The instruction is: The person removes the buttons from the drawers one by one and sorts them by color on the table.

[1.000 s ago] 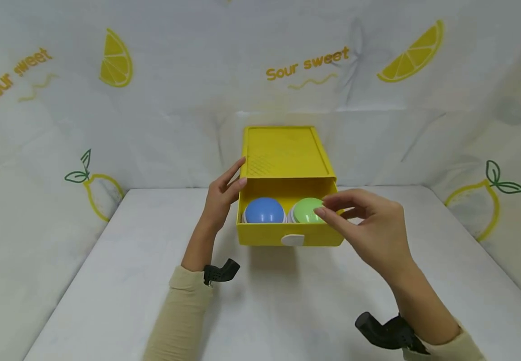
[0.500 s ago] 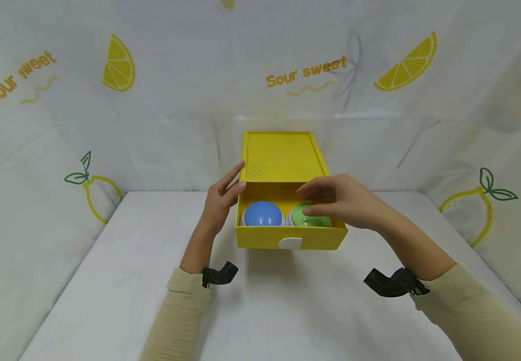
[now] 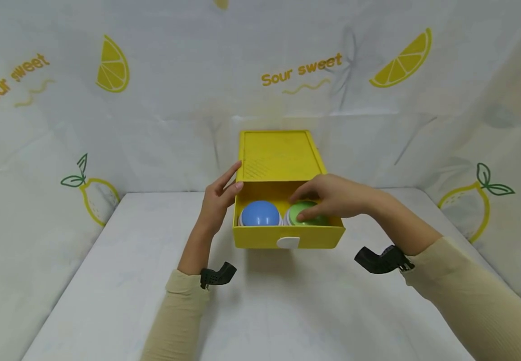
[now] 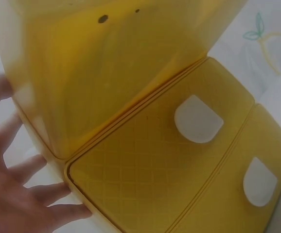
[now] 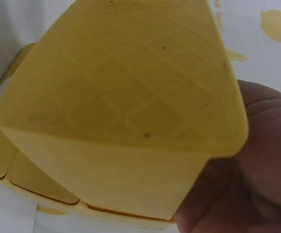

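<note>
The top drawer point(image 3: 260, 237) of a yellow drawer cabinet point(image 3: 283, 155) is pulled out. Inside it, side by side, sit a blue domed round thing point(image 3: 261, 214) and a green domed round thing point(image 3: 302, 206), each with a white base. My right hand point(image 3: 339, 195) reaches into the drawer, thumb and fingers curled about the green dome and partly covering it. In the right wrist view the drawer hides those fingertips. My left hand point(image 3: 217, 203) rests against the cabinet's left side, its fingers point(image 4: 65, 212) spread and fairly straight along the edge in the left wrist view.
Lower drawers with white tabs point(image 4: 199, 119) show closed beneath the pulled-out one. The cabinet stands at the back of a white table point(image 3: 260, 306), close to a white lemon-print backdrop point(image 3: 188, 95).
My right hand has moved left from the drawer's right edge, over the green dome, and lowered its thumb and fingers about it. My left hand stays at the cabinet's side.
</note>
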`<state>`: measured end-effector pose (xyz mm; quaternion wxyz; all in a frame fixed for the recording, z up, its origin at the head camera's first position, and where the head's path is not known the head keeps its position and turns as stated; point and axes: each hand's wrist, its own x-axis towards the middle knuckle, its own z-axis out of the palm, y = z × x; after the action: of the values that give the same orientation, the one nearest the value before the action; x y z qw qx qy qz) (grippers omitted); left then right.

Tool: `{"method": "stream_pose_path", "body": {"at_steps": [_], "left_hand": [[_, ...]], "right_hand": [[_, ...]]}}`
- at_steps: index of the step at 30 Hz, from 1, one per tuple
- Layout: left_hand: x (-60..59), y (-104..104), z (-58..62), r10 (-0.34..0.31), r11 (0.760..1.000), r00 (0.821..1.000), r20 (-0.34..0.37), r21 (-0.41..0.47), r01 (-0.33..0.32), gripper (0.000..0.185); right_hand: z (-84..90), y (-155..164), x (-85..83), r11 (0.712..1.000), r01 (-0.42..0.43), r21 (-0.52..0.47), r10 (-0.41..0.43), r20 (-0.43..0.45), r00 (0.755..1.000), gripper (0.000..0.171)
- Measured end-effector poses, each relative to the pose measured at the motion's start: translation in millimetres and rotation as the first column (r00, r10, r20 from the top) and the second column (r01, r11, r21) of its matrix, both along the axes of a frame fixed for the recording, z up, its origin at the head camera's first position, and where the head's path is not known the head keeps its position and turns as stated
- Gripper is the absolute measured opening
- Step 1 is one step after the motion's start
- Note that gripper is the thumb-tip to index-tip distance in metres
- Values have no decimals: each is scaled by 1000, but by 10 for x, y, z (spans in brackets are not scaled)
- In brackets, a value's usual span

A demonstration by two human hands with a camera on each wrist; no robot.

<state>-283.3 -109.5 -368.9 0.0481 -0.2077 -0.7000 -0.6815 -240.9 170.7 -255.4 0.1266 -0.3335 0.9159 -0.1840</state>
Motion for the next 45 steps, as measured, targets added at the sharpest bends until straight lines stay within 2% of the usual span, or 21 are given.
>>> {"method": "stream_pose_path", "body": {"at_steps": [10, 13, 22, 30, 40, 45], "left_hand": [[-15, -31, -18, 10, 1000, 1000, 0, -9, -10, 52], [-15, -45, -25, 12, 1000, 1000, 0, -2, -12, 52], [-22, -41, -30, -9, 1000, 1000, -12, 12, 10, 53], [-26, -42, -24, 5, 1000, 1000, -11, -2, -5, 53], [-31, -5, -21, -9, 1000, 1000, -6, 18, 10, 53], [-47, 1, -16, -22, 999, 1000, 7, 44, 22, 54]], "right_hand": [[75, -105, -23, 991, -21, 130, 13, 59, 998, 30], [87, -116, -47, 990, -34, 139, 22, 83, 996, 29], [74, 7, -74, 999, -35, 41, 32, 70, 997, 28], [70, 27, -80, 998, -35, -51, 40, 91, 995, 26], [127, 43, -12, 996, -32, -82, 34, 22, 999, 21], [155, 72, 58, 996, -18, -90, 13, -51, 999, 19]]}}
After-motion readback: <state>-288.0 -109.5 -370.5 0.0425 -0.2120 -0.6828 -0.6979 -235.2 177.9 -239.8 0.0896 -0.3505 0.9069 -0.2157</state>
